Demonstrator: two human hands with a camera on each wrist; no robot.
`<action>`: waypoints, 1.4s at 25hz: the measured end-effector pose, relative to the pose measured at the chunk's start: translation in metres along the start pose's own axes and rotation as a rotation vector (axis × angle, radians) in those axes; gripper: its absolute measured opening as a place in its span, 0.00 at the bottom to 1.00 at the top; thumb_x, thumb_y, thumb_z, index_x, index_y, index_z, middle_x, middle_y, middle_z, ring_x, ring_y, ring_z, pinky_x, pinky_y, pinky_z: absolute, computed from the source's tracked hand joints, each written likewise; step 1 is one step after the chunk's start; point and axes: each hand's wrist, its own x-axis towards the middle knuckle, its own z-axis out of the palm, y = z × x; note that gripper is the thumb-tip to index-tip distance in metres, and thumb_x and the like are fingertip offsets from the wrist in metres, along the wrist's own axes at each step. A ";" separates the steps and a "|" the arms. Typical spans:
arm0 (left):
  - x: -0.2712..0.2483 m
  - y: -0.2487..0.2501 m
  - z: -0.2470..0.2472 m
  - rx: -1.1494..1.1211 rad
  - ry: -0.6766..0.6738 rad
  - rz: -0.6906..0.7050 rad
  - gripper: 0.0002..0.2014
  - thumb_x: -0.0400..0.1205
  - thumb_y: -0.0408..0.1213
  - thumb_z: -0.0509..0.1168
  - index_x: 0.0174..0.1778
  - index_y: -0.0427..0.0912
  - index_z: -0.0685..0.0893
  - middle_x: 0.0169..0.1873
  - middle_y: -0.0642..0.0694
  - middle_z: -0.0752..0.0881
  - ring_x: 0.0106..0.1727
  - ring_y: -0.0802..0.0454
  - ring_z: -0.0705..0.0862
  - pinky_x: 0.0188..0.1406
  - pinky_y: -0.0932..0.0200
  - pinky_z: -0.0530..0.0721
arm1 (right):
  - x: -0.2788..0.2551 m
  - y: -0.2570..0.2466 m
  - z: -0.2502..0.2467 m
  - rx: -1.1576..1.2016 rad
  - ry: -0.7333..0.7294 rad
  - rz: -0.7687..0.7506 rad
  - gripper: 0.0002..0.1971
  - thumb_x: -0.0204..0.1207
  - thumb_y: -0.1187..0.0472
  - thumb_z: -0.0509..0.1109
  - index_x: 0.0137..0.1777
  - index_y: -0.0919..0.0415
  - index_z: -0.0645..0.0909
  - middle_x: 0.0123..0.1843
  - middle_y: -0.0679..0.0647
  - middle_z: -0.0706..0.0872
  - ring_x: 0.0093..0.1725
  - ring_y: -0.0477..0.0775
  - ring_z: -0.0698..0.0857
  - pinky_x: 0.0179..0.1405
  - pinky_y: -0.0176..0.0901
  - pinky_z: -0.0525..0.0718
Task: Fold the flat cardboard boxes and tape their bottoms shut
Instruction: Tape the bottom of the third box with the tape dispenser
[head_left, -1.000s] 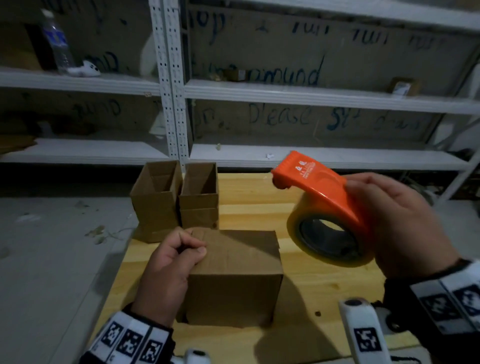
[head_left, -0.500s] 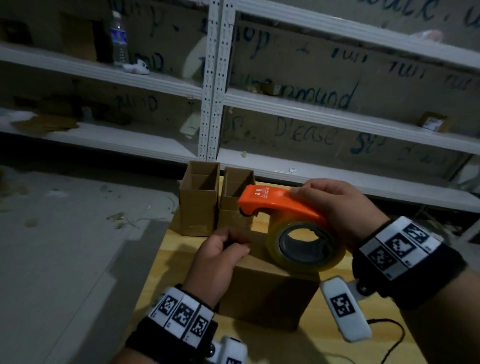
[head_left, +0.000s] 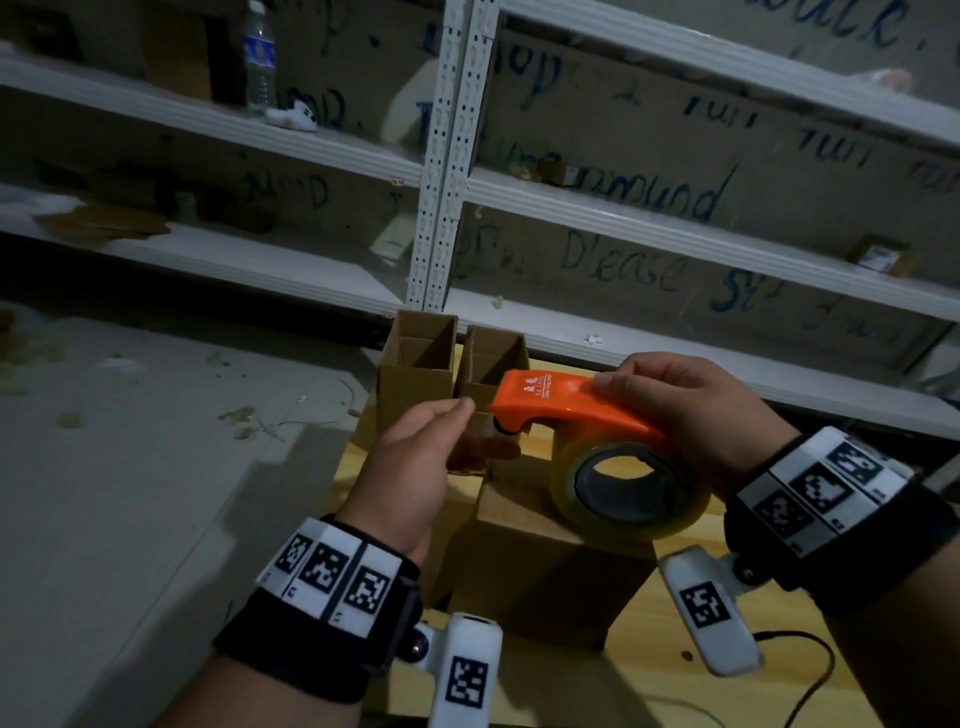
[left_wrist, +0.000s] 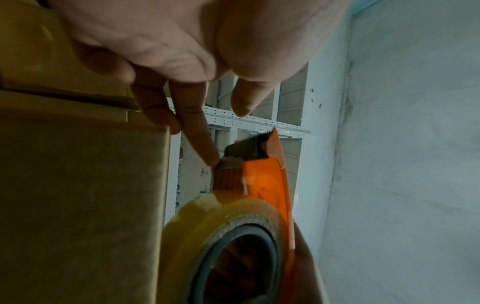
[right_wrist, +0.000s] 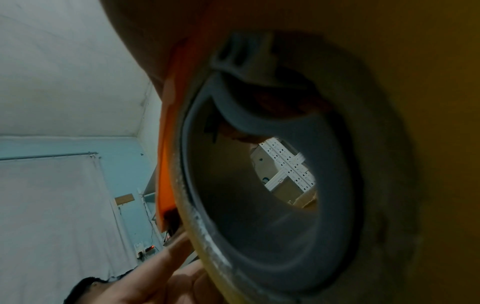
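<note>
A shut brown cardboard box (head_left: 545, 571) stands on the wooden table (head_left: 727, 691). My right hand (head_left: 675, 410) grips an orange tape dispenser (head_left: 566, 405) with a yellowish clear tape roll (head_left: 623, 488), resting on the box's top. My left hand (head_left: 467, 431) hovers at the dispenser's nose with fingers extended. In the left wrist view the left hand (left_wrist: 226, 133) has its index fingertip (left_wrist: 207, 156) touching the tape end by the toothed cutter, thumb apart, beside the box (left_wrist: 78, 185) and the dispenser (left_wrist: 265, 185). The right wrist view is filled by the tape roll (right_wrist: 389, 144).
Two open-topped folded boxes (head_left: 415, 364) (head_left: 493, 358) stand at the table's far edge. White metal shelving (head_left: 675, 239) runs behind, with a water bottle (head_left: 258, 57) on it. Grey floor (head_left: 130, 467) lies left of the table. A black cable (head_left: 800, 654) trails near the right wrist.
The right hand brought the dispenser down and left onto the box top. The left hand left the box's top and moved to the dispenser's nose.
</note>
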 end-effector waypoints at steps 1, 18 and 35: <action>-0.001 0.001 0.001 -0.014 -0.007 -0.002 0.12 0.89 0.50 0.63 0.63 0.53 0.89 0.52 0.50 0.96 0.63 0.49 0.87 0.57 0.45 0.76 | 0.001 0.001 0.000 -0.009 -0.005 -0.013 0.24 0.61 0.35 0.76 0.47 0.54 0.91 0.43 0.60 0.95 0.43 0.64 0.94 0.51 0.61 0.92; 0.019 -0.026 -0.020 -0.001 0.028 0.005 0.11 0.83 0.27 0.71 0.59 0.40 0.80 0.50 0.33 0.92 0.53 0.35 0.92 0.62 0.28 0.90 | 0.011 0.016 0.000 0.233 -0.126 -0.132 0.15 0.69 0.47 0.79 0.50 0.57 0.91 0.44 0.55 0.94 0.45 0.60 0.92 0.43 0.47 0.92; 0.025 -0.080 -0.015 -0.336 -0.006 -0.271 0.20 0.79 0.23 0.73 0.68 0.41 0.88 0.59 0.28 0.93 0.65 0.26 0.89 0.74 0.24 0.80 | 0.015 0.015 0.032 0.317 -0.032 -0.184 0.22 0.63 0.37 0.78 0.45 0.55 0.89 0.40 0.56 0.89 0.43 0.61 0.90 0.51 0.57 0.85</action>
